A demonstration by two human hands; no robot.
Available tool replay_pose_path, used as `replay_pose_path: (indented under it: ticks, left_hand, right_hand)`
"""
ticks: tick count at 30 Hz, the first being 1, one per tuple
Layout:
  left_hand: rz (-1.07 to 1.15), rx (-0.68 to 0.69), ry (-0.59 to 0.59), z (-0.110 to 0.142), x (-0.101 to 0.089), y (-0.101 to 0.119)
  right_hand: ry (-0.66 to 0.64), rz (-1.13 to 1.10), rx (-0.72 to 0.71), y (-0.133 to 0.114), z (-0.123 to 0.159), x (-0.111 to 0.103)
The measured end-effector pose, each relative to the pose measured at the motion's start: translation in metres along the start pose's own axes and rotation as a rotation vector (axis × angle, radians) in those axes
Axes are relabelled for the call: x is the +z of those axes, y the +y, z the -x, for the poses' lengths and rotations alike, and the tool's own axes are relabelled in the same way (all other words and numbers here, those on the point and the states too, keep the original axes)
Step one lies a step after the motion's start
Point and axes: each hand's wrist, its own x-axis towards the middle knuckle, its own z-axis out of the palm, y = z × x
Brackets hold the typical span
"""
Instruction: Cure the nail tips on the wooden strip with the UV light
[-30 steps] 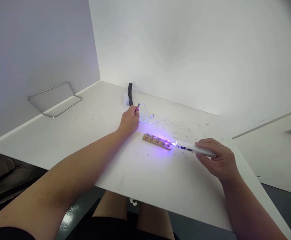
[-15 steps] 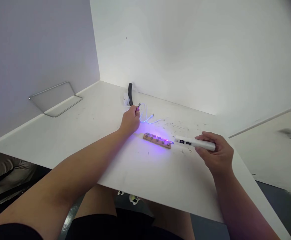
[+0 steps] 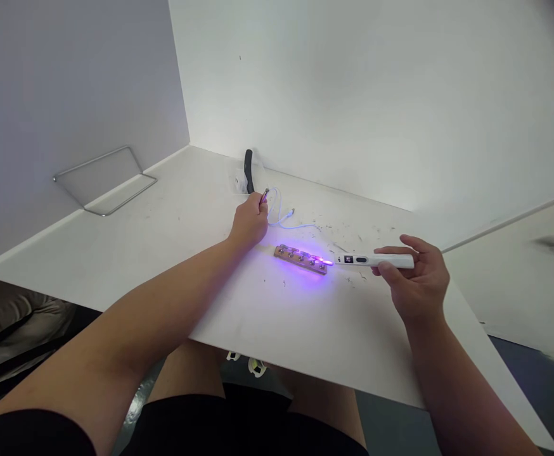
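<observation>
My right hand (image 3: pixel 417 277) grips a white pen-shaped device (image 3: pixel 376 259) with a small dark display and a button. Its tip gives off a purple glow at the right end of a wooden strip (image 3: pixel 300 259) set with several metal studs. The tip looks very close to the end stud, but contact is hard to judge through the glow. My left hand (image 3: pixel 249 221) pinches a thin metal tool (image 3: pixel 264 196) above the white desk (image 3: pixel 334 342), near a thin white cable (image 3: pixel 281 218).
Behind my left hand stand a black handle (image 3: pixel 248 171) and a translucent white object (image 3: pixel 240 182). Pale walls rise behind and to the left of the desk, and a wire rack (image 3: pixel 103 180) stands against the left wall. My knees lie below the front edge.
The white device has swung level, with its display turned upward, and its tip has stayed by the strip's right end. My right hand has moved slightly up and its fingers have spread.
</observation>
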Motion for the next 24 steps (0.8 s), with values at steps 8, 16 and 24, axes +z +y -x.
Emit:
replay_pose_path:
  ticks: [8,16,24]
  left_hand:
    - [0.001,-0.004,0.002,0.0010,0.0000,0.0023]
    - [0.002,0.015,0.005,0.0006,-0.0005,0.0013]
    - [-0.019,0.032,0.003,0.0013,-0.0008,0.0012]
  right_hand:
    - [-0.026,0.004,-0.017,-0.0007,0.0005,0.0009]
    - [-0.003,0.025,-0.031,-0.0001,0.0004,0.0016]
    - [0.002,0.016,-0.040,0.0023,0.0010,0.0026]
